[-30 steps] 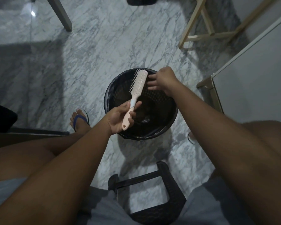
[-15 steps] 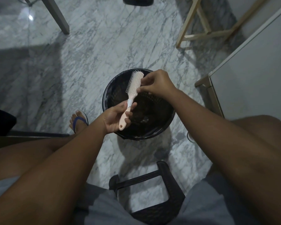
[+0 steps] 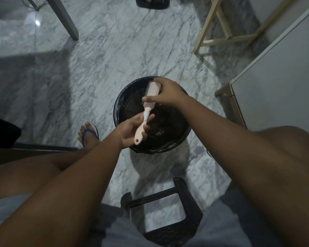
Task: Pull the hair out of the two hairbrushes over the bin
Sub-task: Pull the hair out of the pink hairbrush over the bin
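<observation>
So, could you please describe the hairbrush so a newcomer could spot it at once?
Find the round black plastic bin on the marble floor. Above it, the left hand grips the pale pink plastic hairbrush by its handle, the only light-coloured object over the bin.

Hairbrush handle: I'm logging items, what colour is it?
Pale pink hairbrush with a white band, head view.
</observation>
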A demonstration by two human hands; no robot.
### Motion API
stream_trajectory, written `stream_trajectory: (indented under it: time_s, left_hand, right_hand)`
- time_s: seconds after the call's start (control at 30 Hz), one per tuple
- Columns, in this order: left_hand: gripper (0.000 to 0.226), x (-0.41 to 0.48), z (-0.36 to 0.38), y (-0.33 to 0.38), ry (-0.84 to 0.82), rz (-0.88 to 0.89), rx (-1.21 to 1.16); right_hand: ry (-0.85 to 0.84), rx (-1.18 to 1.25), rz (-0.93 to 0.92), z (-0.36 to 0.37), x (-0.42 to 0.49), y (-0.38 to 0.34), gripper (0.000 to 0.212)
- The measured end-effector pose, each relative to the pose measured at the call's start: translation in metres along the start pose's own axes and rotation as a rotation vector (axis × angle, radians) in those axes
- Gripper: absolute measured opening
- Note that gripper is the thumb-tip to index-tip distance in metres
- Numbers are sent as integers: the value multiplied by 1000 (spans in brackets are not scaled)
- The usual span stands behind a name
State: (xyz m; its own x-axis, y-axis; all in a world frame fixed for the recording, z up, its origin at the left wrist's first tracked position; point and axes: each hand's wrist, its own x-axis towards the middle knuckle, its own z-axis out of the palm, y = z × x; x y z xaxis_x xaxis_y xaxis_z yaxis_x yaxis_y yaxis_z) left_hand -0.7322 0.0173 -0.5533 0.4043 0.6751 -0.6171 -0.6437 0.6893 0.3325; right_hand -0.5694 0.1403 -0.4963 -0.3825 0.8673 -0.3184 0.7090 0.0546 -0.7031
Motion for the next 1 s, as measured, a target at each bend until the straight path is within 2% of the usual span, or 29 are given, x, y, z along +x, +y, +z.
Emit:
stream_trajectory:
  time_s: [0.03,0.1,0.13,0.2,0.27,0.33,0.4,0.47,0.5,0.63,0.73,0.8,0.87,0.97,1.0]
  left_hand:
    - [43,0,-1,0,5,22,-1]
    - [48,-1,-4,3,7,97,-44]
    - [49,-1,-5,6,3,134,-76]
    - [49,-3,-5,13,-3,179,-114]
    - [50,-5,-5,20,-5,197,-115]
    - [50,-7,-5,23,-18,193,-119]
    - [46,-8,-4,22,-15,180,-111]
    - [45,-8,-4,19,-1,164,-94]
    - [46,-8,-5,17,4,159,-90]
    - [48,-8,-8,12,21,137,-77]
    - [46,-8,-12,12,28,136,-76]
    - [45,-8,-13,12,29,128,-77]
    - [45,-8,-13,11,31,121,-73]
    - [46,-7,-15,10,17,114,-60]
    - [46,-7,-16,10,8,111,-57]
  right_hand:
    - [14,38,1,0,3,-1,85]
    - [71,86,17,3,3,0,53]
    - [113,85,18,6,3,3,47]
    - [160,43,41,16,0,18,49]
    - [44,-84,143,27,-6,35,46]
    - [-186,-260,273,37,-11,50,38]
    - [-359,-366,294,43,-18,57,34]
    - [-397,-326,249,48,-19,59,47]
    - [-359,-267,228,50,-18,60,51]
    - [-55,111,232,47,-18,52,41]
    - [114,172,185,43,-17,46,35]
    - [128,244,168,42,-14,43,27]
    - [113,252,158,39,-12,42,31]
    - [146,399,235,38,-13,38,29]
    - [182,410,244,38,-12,37,37]
